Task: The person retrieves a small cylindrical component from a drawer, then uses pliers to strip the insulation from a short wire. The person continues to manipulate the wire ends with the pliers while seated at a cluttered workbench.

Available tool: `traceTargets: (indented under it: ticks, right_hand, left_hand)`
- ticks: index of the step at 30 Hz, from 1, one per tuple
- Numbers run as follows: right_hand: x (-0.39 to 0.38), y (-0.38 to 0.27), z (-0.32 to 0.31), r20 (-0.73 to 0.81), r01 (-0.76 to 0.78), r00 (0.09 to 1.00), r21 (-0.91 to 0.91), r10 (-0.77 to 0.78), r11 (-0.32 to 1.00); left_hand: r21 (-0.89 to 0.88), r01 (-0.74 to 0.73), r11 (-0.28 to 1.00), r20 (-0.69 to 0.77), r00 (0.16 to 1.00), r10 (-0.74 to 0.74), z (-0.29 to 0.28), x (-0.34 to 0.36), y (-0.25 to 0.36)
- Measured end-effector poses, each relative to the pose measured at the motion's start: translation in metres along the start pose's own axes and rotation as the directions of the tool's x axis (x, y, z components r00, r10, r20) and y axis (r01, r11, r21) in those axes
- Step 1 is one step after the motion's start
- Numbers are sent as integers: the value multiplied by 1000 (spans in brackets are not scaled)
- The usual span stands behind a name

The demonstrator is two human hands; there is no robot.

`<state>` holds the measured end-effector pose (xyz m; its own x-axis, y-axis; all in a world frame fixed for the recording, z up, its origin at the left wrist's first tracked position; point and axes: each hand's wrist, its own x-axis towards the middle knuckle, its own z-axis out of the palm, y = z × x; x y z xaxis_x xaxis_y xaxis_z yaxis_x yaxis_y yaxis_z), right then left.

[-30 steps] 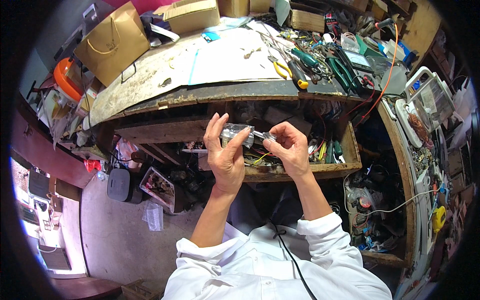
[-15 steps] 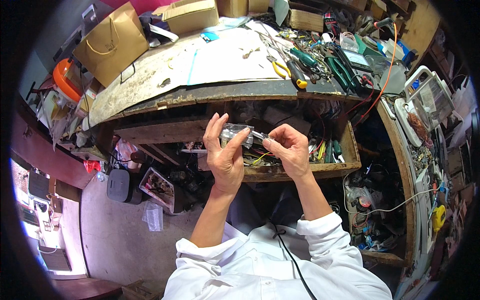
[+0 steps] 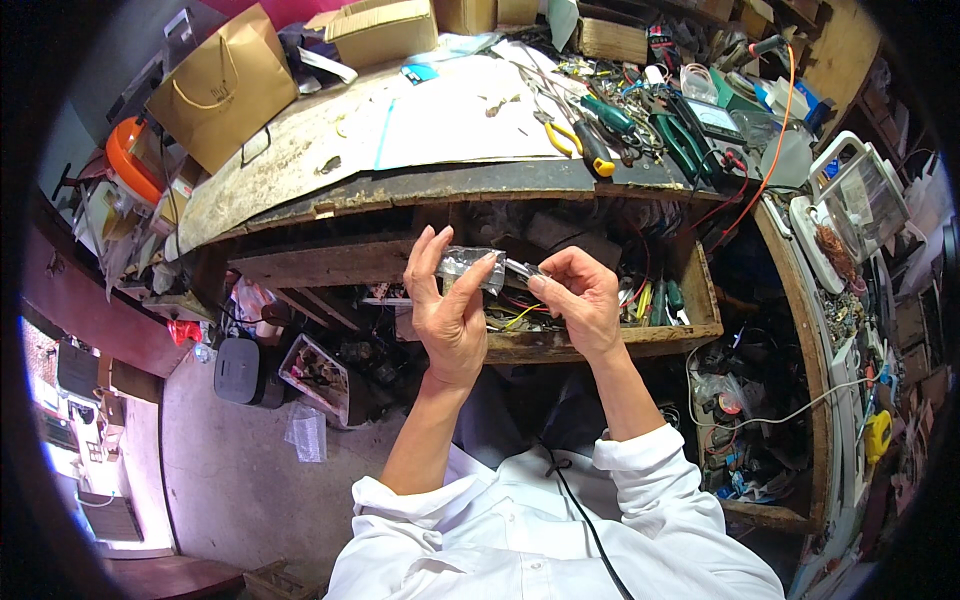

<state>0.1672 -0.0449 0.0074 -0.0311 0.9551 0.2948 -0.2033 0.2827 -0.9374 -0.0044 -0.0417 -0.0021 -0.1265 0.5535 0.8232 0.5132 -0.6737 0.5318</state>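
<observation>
Both hands are raised over an open wooden drawer (image 3: 600, 343) full of wires and small tools. My left hand (image 3: 449, 305) grips a small clear plastic bag (image 3: 468, 267) between thumb and fingers, held at its left end. My right hand (image 3: 580, 298) pinches the bag's right end, where a thin dark part sticks out. What lies inside the bag is too small to tell. White sleeves are pushed up both forearms.
A cluttered workbench (image 3: 300, 170) holds white paper sheets (image 3: 460, 115), pliers and screwdrivers (image 3: 600, 135), a brown paper bag (image 3: 215, 90) and cardboard boxes (image 3: 385, 30). A clear plastic jug (image 3: 860, 195) stands right. A black box (image 3: 238, 370) and a tray of parts (image 3: 320, 375) sit on the floor.
</observation>
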Motion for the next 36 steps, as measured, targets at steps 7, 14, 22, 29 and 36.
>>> traceTargets:
  ticks: [7, 14, 22, 29, 36]
  right_hand:
    - [1, -1, 0, 6, -24, 1000, -4, 24, 1000]
    - [1, 1, 0, 4, 1, 1000, -53, -1, 999]
    - [1, 2, -3, 32, -48, 998, -52, 49, 998]
    - [2, 3, 0, 13, 1, 1000, -54, -1, 999]
    - [2, 1, 1, 7, -3, 1000, -43, 3, 999]
  left_hand:
    - [8, 1, 1000, -11, 1000, -1, 0, -1, -1]
    - [-10, 3, 1000, -5, 1000, -3, 0, -1, -1]
    - [-12, -2, 1000, 9, 1000, 2, -1, 0, 0]
    - [-15, -7, 1000, 5, 1000, 7, 0, -1, -2]
    - [-10, -14, 1000, 8, 1000, 14, 0, -1, -2]
